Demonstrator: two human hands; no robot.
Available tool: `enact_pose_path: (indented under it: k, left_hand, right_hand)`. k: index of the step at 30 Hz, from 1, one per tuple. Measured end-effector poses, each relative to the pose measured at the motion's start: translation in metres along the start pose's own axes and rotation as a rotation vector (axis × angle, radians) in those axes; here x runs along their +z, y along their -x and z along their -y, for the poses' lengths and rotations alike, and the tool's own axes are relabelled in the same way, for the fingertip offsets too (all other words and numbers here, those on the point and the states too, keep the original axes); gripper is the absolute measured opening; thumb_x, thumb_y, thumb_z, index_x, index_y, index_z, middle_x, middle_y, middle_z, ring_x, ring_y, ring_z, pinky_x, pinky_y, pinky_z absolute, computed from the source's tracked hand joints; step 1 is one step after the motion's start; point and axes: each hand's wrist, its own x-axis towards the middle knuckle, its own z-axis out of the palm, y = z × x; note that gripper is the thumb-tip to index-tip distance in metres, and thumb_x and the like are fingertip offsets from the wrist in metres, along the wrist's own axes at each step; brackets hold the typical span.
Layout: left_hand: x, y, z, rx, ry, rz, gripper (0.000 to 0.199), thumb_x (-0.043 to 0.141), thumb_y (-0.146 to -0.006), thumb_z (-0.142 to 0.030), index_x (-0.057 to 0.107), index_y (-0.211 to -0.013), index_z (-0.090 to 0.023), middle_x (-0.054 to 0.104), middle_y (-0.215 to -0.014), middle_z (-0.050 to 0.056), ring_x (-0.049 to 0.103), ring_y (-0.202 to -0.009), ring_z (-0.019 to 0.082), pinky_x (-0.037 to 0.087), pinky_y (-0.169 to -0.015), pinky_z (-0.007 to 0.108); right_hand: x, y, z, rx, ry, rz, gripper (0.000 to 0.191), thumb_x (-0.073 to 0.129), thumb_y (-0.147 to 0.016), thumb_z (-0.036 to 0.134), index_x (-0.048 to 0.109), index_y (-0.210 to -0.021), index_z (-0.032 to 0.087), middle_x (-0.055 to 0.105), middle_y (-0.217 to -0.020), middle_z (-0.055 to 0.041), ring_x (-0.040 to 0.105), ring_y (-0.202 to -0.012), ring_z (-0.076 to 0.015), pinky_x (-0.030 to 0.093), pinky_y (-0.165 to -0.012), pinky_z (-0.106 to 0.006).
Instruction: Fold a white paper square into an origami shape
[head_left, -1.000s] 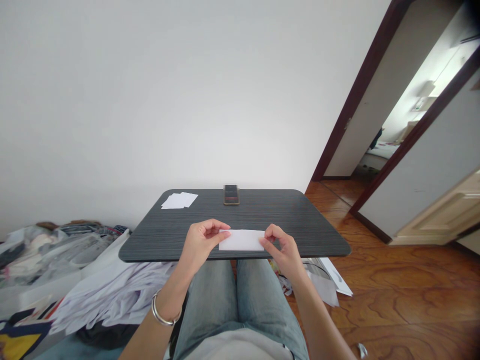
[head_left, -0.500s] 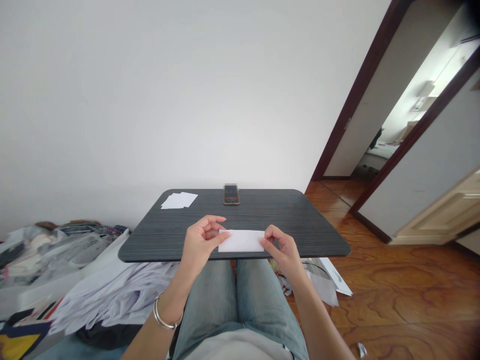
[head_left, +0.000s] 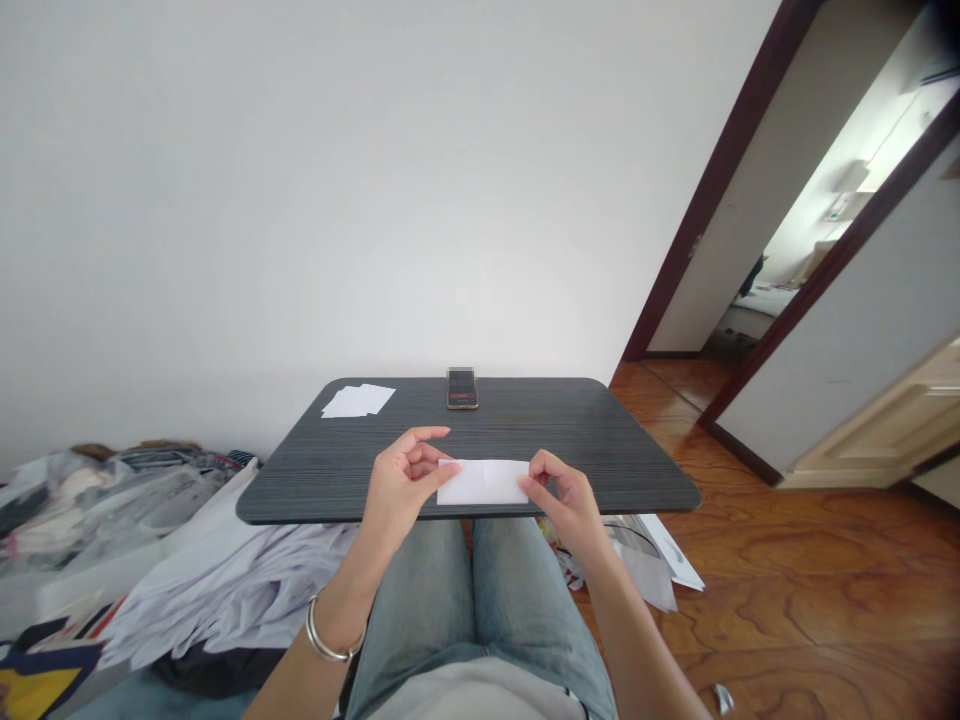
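White sheets [head_left: 358,401] overlap by the far-left corner of the desk [head_left: 600,440]. The left hand [head_left: 397,485], index finger raised, pinches the left end with its grip; a phone [head_left: 462,390] sits at the far edge's middle; the white paper strip [head_left: 484,482] is near the front edge; the right hand's [head_left: 564,495] grip pinches its right end.

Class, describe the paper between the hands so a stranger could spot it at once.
Find the dark, finely streaked, round-cornered table by the white wall. Near its front edge is a white oblong paper, its ends at the left hand and right hand. Unlike the overlapping white sheets at far left, it is held.
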Motion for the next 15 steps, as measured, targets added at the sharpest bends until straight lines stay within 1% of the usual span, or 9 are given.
enact_pose_path:
  k: [3,6,10,12,15]
  left_hand:
    - [-0.0006,-0.0001,0.0004,-0.019,0.056,-0.003,0.052,0.075,-0.059,-0.023,0.054,-0.106,-0.016,0.064,-0.062,-0.003,0.061,-0.058,0.011,0.046,-0.058,0.02]
    - [-0.0016,-0.0003,0.001,-0.025,0.074,-0.015,0.053,0.075,-0.059,-0.023,0.054,-0.106,-0.015,0.063,-0.06,-0.004,0.061,-0.059,0.011,0.045,-0.061,0.02]
    - [-0.0035,-0.002,0.0025,-0.031,0.07,-0.003,0.054,0.075,-0.059,-0.024,0.053,-0.108,-0.016,0.063,-0.06,-0.004,0.06,-0.059,0.011,0.045,-0.061,0.021]
    - [-0.0041,-0.0027,0.0035,-0.028,0.063,-0.002,0.052,0.075,-0.059,-0.023,0.054,-0.106,-0.016,0.063,-0.06,-0.004,0.06,-0.059,0.011,0.045,-0.062,0.021]
    - [-0.0043,-0.0028,0.0047,-0.016,0.03,0.005,0.04,0.074,-0.06,-0.024,0.06,-0.097,-0.015,0.061,-0.061,-0.003,0.06,-0.061,0.012,0.045,-0.063,0.022]
  right_hand:
    - [0.0,-0.0001,-0.0006,-0.003,-0.005,0.002,0.022,0.052,-0.079,0.027,0.042,-0.062,0.02,0.039,-0.061,0.0028,0.038,-0.061,-0.0133,0.03,-0.059,-0.026]
    - [-0.0002,-0.0003,-0.0009,-0.005,-0.005,0.007,0.021,0.052,-0.079,0.027,0.042,-0.062,0.02,0.039,-0.061,0.0029,0.039,-0.062,-0.0133,0.03,-0.06,-0.026]
    - [-0.0001,-0.0007,-0.0016,0.005,-0.011,0.009,0.022,0.052,-0.079,0.027,0.042,-0.061,0.019,0.039,-0.06,0.0034,0.039,-0.061,-0.0129,0.03,-0.06,-0.025]
    - [0.0002,-0.0008,-0.0022,0.01,-0.011,0.008,0.023,0.053,-0.079,0.028,0.042,-0.061,0.019,0.039,-0.06,0.0035,0.039,-0.061,-0.0127,0.03,-0.06,-0.025]
    - [0.0004,-0.0008,-0.002,0.016,-0.011,0.009,0.023,0.053,-0.078,0.028,0.042,-0.06,0.019,0.039,-0.06,0.0036,0.039,-0.06,-0.0126,0.031,-0.059,-0.025]
